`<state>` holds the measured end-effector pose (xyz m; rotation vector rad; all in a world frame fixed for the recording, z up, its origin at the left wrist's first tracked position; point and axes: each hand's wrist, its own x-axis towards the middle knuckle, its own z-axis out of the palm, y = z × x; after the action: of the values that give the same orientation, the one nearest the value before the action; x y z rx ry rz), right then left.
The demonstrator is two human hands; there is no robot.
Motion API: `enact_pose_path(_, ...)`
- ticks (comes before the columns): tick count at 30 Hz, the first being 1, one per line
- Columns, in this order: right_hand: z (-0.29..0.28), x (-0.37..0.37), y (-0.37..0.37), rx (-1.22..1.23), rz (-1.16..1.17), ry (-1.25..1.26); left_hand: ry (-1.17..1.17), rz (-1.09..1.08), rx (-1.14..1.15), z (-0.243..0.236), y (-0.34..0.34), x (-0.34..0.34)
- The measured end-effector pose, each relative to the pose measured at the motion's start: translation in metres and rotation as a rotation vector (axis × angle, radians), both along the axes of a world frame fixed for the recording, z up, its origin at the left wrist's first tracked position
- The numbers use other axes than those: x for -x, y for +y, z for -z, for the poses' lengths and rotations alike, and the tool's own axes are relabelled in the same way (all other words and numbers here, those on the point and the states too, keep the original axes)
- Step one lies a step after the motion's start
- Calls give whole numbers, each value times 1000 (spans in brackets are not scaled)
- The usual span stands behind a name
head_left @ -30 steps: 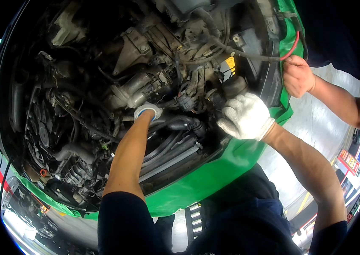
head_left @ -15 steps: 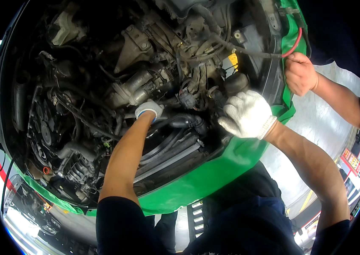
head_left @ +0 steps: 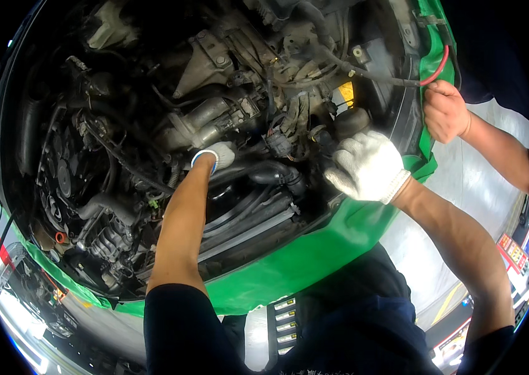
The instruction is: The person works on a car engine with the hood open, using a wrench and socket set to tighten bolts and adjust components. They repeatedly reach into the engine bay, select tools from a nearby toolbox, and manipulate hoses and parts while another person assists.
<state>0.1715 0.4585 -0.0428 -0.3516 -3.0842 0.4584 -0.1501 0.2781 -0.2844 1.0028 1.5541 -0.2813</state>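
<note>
My left hand (head_left: 217,156), in a white knit glove, reaches down into the engine bay beside a grey metal cylindrical part (head_left: 205,119). Its fingers point in among the hoses, and their tips are hidden. Below it runs a black curved hose (head_left: 270,172). My right hand (head_left: 369,164), gloved too, hovers or rests at the front right of the bay; I cannot tell if it touches anything. Its thumb stands apart from the bent fingers, with nothing visible between them. A dark round part (head_left: 352,121) lies just beyond that hand, and a wiring connector (head_left: 279,144) sits between both hands.
A green protective cover (head_left: 289,269) drapes over the car's front edge. At the right, another person's bare hand (head_left: 446,112) is by a cable (head_left: 383,79) with a red section. An engine with pulleys (head_left: 64,178) fills the left side.
The view has shifted slightly. My left hand has turned a little at the wrist, its fingers now pointing further right. My right hand and the other person's hand stay nearly in place.
</note>
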Motion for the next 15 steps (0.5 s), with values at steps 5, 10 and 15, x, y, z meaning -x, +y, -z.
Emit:
enact_pose_path(5,-1,-2,-2,5,10,18,-115,-60,-19,6,-20,5)
enact_pose_path(10,-3,5,-1,32,-18,0,23,721,-341,65,-50,19)
enact_pose_path(15,-4,-5,3,82,27,-37,-73,116,-1,21,-27,11)
